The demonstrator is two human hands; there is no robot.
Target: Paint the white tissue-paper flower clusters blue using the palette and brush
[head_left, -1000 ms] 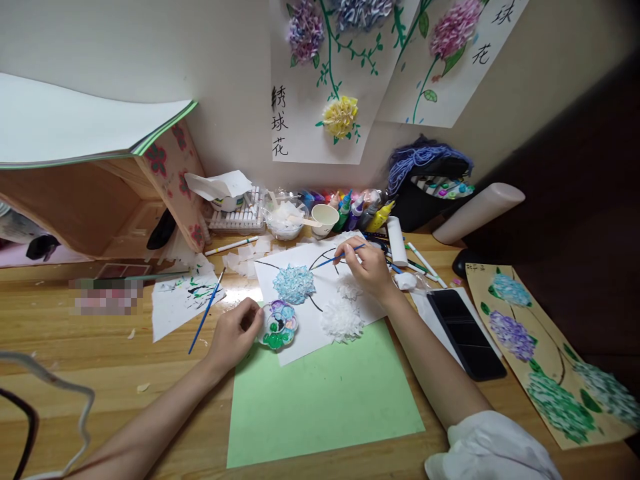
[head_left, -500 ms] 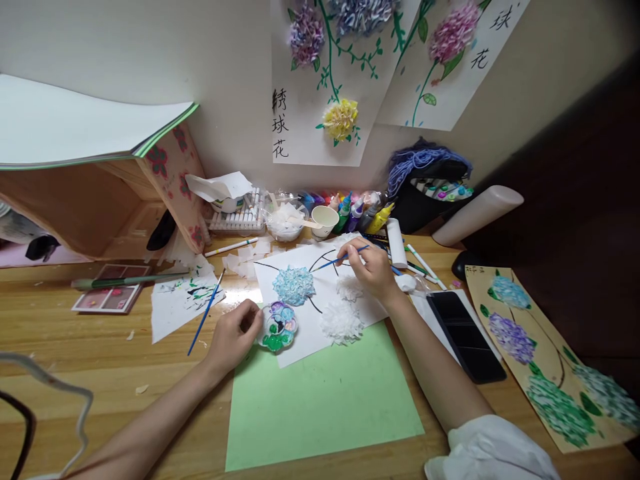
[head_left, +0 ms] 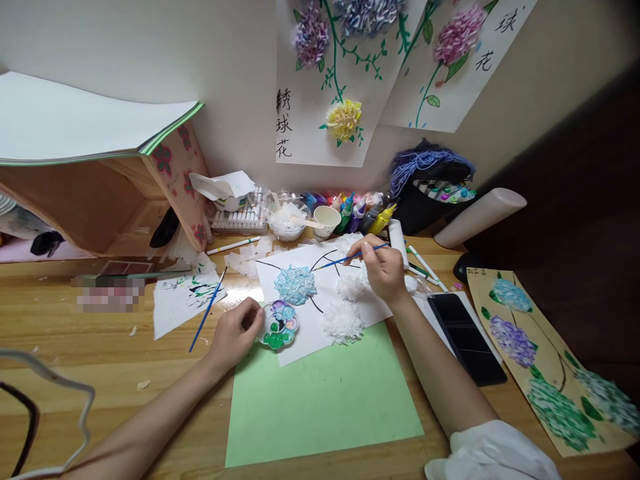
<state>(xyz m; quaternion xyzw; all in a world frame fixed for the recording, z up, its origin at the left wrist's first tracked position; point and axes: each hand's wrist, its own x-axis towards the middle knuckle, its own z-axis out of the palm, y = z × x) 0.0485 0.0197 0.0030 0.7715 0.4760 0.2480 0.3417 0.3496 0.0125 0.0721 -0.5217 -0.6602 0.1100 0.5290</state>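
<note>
My right hand (head_left: pixel 383 270) pinches a thin blue paintbrush (head_left: pixel 343 259), its tip resting on the white drawing sheet (head_left: pixel 305 333) near black stem lines. On that sheet sit a blue paper flower (head_left: pixel 295 285) and white paper flowers (head_left: pixel 343 320). My left hand (head_left: pixel 235 337) is closed on the rim of a small flower-shaped paint palette (head_left: pixel 280 325) with green, blue and purple paint. A green paper sheet (head_left: pixel 320 400) lies in front of me.
A second blue brush (head_left: pixel 207 310) lies on a paint-smeared paper scrap (head_left: pixel 183 300). Paint bottles (head_left: pixel 360 213), a paper cup (head_left: pixel 325 220) and a bowl stand at the wall. A black phone (head_left: pixel 465 337) and a finished flower painting (head_left: pixel 545 353) lie right. A wooden shelf (head_left: pixel 100 193) stands left.
My right hand and the brush have shifted slightly right and toward the wall. My left hand stays on the palette.
</note>
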